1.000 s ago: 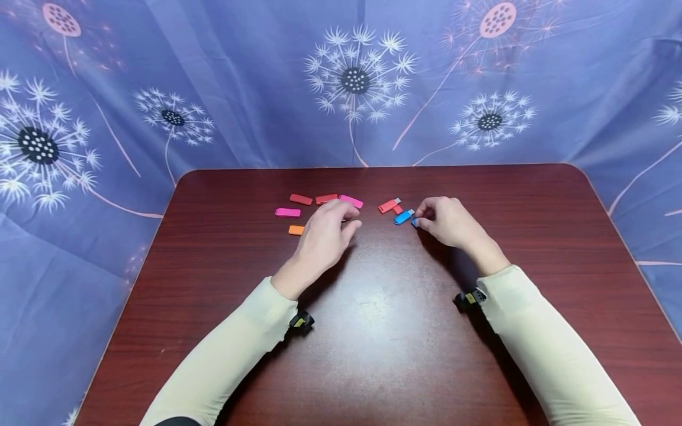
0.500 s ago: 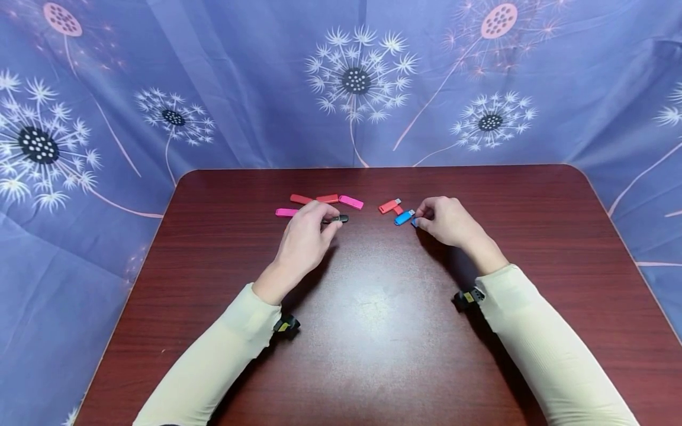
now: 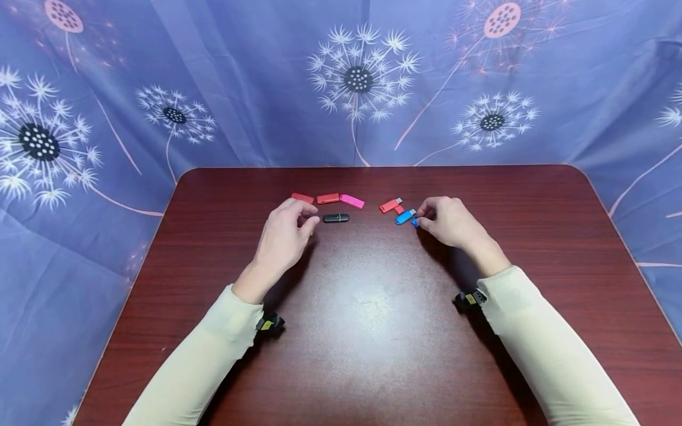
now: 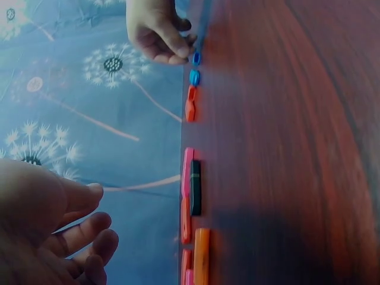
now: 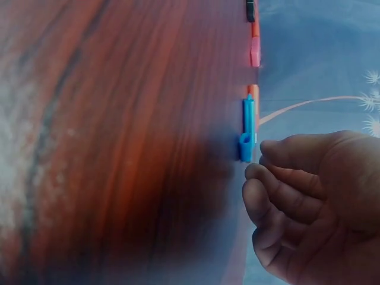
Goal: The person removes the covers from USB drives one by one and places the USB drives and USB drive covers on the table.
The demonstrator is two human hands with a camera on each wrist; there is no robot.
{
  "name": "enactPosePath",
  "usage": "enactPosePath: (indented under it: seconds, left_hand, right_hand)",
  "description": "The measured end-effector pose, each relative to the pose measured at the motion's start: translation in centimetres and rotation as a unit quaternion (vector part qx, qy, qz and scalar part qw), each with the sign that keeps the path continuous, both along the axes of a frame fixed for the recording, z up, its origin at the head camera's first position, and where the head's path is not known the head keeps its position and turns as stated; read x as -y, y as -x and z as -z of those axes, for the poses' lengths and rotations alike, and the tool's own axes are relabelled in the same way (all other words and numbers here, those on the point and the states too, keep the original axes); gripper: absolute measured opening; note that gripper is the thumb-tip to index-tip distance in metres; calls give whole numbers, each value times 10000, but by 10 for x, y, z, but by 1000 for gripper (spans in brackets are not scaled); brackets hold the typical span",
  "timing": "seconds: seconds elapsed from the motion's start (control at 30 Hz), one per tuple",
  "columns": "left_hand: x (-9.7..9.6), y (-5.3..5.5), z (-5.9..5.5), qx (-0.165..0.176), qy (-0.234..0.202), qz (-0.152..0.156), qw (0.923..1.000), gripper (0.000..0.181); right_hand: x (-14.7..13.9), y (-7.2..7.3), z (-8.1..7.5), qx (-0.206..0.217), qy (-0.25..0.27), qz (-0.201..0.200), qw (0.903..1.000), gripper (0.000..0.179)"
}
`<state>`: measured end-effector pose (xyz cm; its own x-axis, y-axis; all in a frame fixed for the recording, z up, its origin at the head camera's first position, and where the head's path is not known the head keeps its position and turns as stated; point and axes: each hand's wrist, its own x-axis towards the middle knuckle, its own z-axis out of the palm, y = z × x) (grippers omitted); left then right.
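In the head view my left hand (image 3: 282,234) hovers over the left group of USB sticks. Its fingers are loosely bent with nothing between them; it hides the orange USB stick (image 4: 202,256) and a pink one. A black USB stick (image 3: 335,218) lies just right of its fingertips. My right hand (image 3: 450,222) is beside a small blue cap (image 5: 245,148), its fingers loosely curled. The right wrist view shows the cap slightly apart from the fingertips. Left of the cap lies a blue USB stick (image 3: 405,217) with its metal plug bare.
A red USB stick (image 3: 390,205) with bare plug lies beside a red cap (image 3: 399,210). Farther left are a pink USB stick (image 3: 352,202) and red ones (image 3: 327,199). The brown table (image 3: 373,343) ends at a floral curtain (image 3: 256,89).
My left hand has moved left across the group, uncovering the pink and black USB sticks and covering the orange and left pink ones. The right hand has stayed nearly still beside the blue cap.
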<state>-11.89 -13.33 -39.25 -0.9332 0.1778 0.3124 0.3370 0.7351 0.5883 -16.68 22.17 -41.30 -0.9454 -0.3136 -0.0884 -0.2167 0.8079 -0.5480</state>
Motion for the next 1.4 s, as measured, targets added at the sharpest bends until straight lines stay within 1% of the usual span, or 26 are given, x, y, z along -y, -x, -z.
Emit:
enactPosePath:
  seconds: [0.2,0.43,0.67,0.77,0.9,1.07,1.23,1.4]
  left_hand:
    - [15,3,2,133,97,-83,9998,15]
    - [30,6,9,317,279,-164,9990,18]
    - [43,10,13,613,628,-127,9961,24]
    - [46,12,17,734,794,-32,9941,26]
    - [49,16,24,809,1064,174,9909,27]
    - [48,20,32,741,1458,391,9858,24]
    - [45,23,33,722,1723,564,9808,25]
    - [45,25,33,716,1929,672,9763,26]
  right_hand:
    - [1,-6,-6,-151,85,-10,9998,9]
    - [3,-13,-11,-344,152,-90,9993,9]
    - [6,-22,-18,-366,213,-121,9990,9]
    - [7,-26,-21,-382,247,-140,9989,9]
    - [8,-30,-22,-415,278,-167,9986,9]
    - [9,-34,-24,-402,333,-191,9985,10]
    - [10,-37,-27,-404,382,-189,9983,10]
    - [12,-41,-28,-413,375,-208,9982,11]
